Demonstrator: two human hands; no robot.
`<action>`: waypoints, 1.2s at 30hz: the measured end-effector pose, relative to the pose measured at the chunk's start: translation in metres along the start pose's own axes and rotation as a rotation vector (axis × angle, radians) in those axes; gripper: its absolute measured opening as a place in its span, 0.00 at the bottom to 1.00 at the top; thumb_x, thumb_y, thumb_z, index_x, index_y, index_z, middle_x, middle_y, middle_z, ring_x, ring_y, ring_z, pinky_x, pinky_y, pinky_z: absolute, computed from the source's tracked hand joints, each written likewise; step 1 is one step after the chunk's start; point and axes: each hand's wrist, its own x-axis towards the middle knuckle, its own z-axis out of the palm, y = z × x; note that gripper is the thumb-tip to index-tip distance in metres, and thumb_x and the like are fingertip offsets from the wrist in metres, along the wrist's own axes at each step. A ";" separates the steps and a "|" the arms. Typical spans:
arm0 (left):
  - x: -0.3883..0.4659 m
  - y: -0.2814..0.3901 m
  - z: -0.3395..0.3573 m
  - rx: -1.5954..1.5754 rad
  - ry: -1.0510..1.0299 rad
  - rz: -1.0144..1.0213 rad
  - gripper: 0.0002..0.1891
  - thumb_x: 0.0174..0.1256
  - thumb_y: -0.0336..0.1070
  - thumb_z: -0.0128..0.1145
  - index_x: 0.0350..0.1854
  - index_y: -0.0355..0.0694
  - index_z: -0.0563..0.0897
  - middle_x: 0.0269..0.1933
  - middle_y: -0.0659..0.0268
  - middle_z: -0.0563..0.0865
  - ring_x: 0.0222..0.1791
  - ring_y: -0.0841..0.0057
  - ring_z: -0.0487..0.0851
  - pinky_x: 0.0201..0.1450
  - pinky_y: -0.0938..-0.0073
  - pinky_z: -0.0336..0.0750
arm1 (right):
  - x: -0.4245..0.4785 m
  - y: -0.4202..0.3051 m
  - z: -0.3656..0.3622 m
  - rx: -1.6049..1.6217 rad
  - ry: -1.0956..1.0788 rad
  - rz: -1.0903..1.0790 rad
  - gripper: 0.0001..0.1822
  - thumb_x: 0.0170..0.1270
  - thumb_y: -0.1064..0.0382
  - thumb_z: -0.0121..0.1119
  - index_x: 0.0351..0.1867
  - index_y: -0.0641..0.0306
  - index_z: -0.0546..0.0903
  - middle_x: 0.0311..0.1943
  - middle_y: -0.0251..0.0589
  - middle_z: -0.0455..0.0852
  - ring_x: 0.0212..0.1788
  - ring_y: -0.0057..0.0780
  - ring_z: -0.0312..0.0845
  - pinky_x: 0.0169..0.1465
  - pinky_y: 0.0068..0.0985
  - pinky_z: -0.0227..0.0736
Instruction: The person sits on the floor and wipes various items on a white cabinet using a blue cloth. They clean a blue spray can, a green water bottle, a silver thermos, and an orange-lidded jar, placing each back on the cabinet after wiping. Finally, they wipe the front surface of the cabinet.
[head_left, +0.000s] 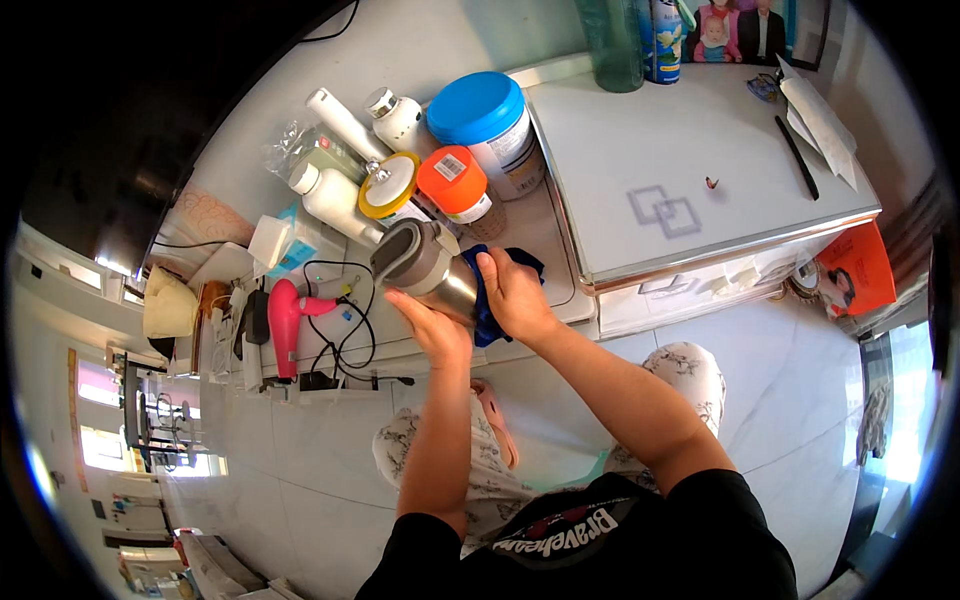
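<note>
A stainless steel insulated tumbler (447, 288) with a grey handled lid lies tilted between my hands. My left hand (433, 327) supports it from below near the lid, palm up, fingers along its side. Around its base end my right hand (517, 294) presses a dark blue cloth (490, 324) to the steel, thumb on top. Right behind the tumbler stand a jar with an orange lid (452, 180) and a canister with a yellow-rimmed lid (390, 187). The bottom of the tumbler is hidden by the cloth and my right hand.
A large tub with a blue lid (477, 109), white bottles (336, 199) and a tissue pack (294, 240) crowd the cabinet top. At left lie a pink hair dryer (286, 322) and its black cord. The raised white cabinet (622, 150) at right holds a green bottle (615, 45), a spray can and papers.
</note>
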 end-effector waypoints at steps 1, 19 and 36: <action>0.001 0.003 0.002 0.048 0.014 0.031 0.36 0.69 0.67 0.35 0.66 0.39 0.63 0.63 0.60 0.68 0.63 0.66 0.67 0.64 0.63 0.63 | -0.001 -0.001 -0.002 -0.019 0.009 0.008 0.20 0.73 0.51 0.40 0.36 0.68 0.72 0.27 0.61 0.80 0.33 0.61 0.76 0.36 0.47 0.70; -0.014 0.019 0.017 -0.004 0.046 -0.142 0.37 0.68 0.66 0.35 0.66 0.38 0.65 0.63 0.57 0.70 0.63 0.63 0.68 0.66 0.62 0.62 | 0.000 -0.011 0.012 0.387 -0.004 -0.224 0.19 0.74 0.54 0.42 0.47 0.71 0.72 0.36 0.53 0.76 0.40 0.46 0.73 0.45 0.33 0.69; 0.008 -0.016 -0.049 0.230 -0.216 0.035 0.28 0.62 0.40 0.61 0.59 0.30 0.67 0.60 0.53 0.72 0.59 0.65 0.73 0.61 0.64 0.68 | -0.005 0.015 0.019 0.429 -0.039 -0.032 0.23 0.74 0.46 0.34 0.40 0.67 0.70 0.33 0.60 0.77 0.42 0.58 0.73 0.46 0.39 0.66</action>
